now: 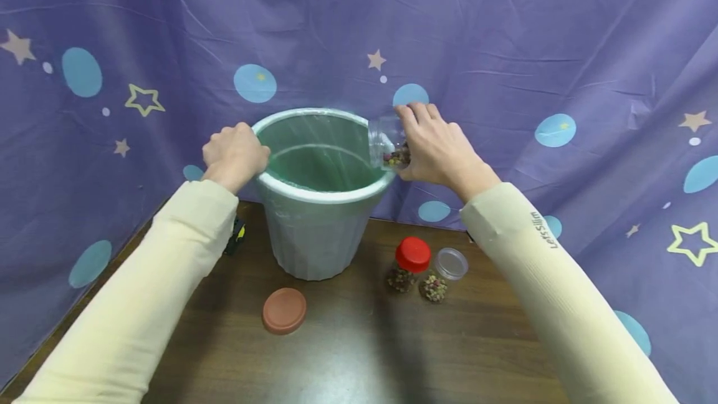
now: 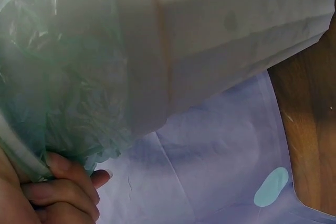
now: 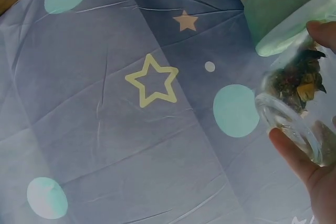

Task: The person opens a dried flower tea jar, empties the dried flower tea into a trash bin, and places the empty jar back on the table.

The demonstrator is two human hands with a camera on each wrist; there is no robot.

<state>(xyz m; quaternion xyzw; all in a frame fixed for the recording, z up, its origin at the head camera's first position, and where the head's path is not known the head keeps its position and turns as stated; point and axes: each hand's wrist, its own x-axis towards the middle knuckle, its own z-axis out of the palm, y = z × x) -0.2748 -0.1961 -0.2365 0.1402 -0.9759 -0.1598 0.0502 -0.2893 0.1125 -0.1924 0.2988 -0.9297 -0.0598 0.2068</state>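
A pale trash bin (image 1: 316, 235) stands upright, a thin green plastic liner (image 1: 303, 164) inside it and folded over its rim. My left hand (image 1: 235, 151) grips the rim on the left; in the left wrist view its curled fingers (image 2: 65, 190) hold the rim together with the liner. On the right side, my right hand (image 1: 440, 151) holds a clear jar (image 1: 382, 133) tipped sideways, its uncovered mouth over the bin's rim. Dried flower bits (image 3: 302, 85) lie along the jar's lower side.
On the wooden table (image 1: 336, 354) lies a round orange-brown lid (image 1: 284, 311). A red-capped jar (image 1: 413, 255) and a smaller clear-lidded jar (image 1: 434, 287) stand right of the bin. A dark object (image 1: 235, 235) is partly behind my left sleeve. A purple patterned curtain (image 1: 477, 30) hangs behind.
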